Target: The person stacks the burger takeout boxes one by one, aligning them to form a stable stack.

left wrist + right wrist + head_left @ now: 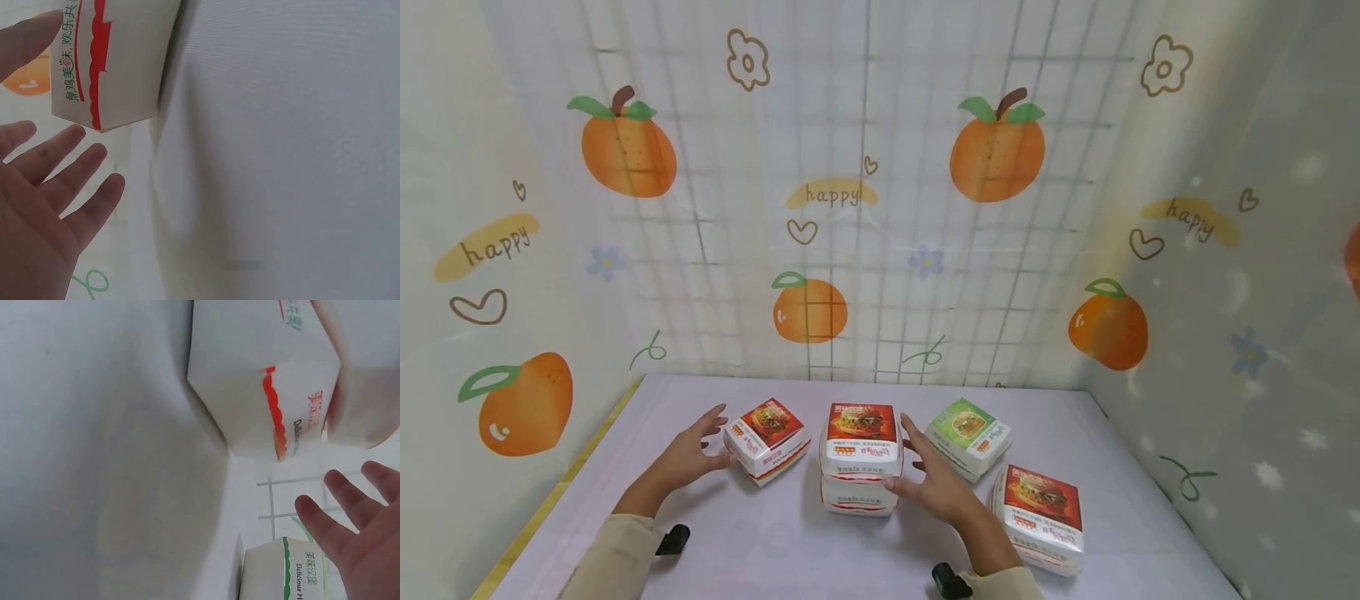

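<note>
Two burger boxes stand stacked in the middle of the table, a red-topped upper box (862,423) on a lower box (857,497). My right hand (936,483) is at the stack's right side, fingers spread, thumb overlapping its front edge in the head view. The right wrist view shows its fingertips (307,506) apart from the stacked boxes. My left hand (681,457) is beside another red-topped burger box (767,437), its fingers loosely spread along the left side. In the left wrist view, that box's white side (128,69) lies between thumb and fingers, with gaps showing.
A green-topped burger box (970,437) lies behind my right hand. Nearer, on the right, is another red-topped burger box (1040,521). Printed curtains (895,317) enclose the white table (760,546) at the back and sides. Yellow tape (561,492) runs along the left edge.
</note>
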Demonstrator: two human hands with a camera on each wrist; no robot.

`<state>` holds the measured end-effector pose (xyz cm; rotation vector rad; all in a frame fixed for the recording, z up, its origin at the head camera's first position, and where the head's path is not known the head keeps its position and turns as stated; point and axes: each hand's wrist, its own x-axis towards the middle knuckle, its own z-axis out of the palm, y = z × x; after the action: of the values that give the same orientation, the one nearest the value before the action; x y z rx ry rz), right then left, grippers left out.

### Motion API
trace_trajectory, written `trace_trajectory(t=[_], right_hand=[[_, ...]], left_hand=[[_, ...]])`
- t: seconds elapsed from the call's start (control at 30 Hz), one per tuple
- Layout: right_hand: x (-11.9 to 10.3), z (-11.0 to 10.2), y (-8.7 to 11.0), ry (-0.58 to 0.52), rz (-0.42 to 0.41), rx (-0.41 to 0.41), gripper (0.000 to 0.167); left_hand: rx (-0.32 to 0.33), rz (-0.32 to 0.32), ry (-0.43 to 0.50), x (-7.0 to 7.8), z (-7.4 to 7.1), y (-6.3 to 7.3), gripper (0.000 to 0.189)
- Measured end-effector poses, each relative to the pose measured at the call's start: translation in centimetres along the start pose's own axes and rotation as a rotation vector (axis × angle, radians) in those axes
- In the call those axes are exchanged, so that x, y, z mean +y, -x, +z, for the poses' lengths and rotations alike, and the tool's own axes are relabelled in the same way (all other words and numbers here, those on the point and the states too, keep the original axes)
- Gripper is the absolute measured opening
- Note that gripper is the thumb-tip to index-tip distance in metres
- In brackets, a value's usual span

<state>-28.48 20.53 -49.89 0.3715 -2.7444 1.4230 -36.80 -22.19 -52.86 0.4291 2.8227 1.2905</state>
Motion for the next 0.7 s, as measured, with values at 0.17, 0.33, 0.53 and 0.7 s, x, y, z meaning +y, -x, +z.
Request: trace_trajectory(t=[0.17, 0.33, 0.53, 0.7], right_hand=[[-0.5, 0.0, -0.1, 0.032, 0.027, 0.034, 0.101], [-0.9, 0.0, -0.3, 0.052, 0.021, 0.035, 0.100], [-1.0, 0.1, -0.6, 0.052, -0.019, 0.042, 0.100], [-0.8, 0.5, -0.9, 0.056, -0.008, 0.047, 0.102]], left_hand=[[-0.017, -0.034, 0.030, -0.4, 0.6, 0.0, 0.103], [-0.014, -0.018, 0.034, -0.6, 0.8, 0.6, 0.098], [-0.002, -0.005, 0.052, -0.6, 0.9, 1.6, 0.089], [-0.011, -0.010, 0.062, -0.4, 0.8, 2.2, 0.082]])
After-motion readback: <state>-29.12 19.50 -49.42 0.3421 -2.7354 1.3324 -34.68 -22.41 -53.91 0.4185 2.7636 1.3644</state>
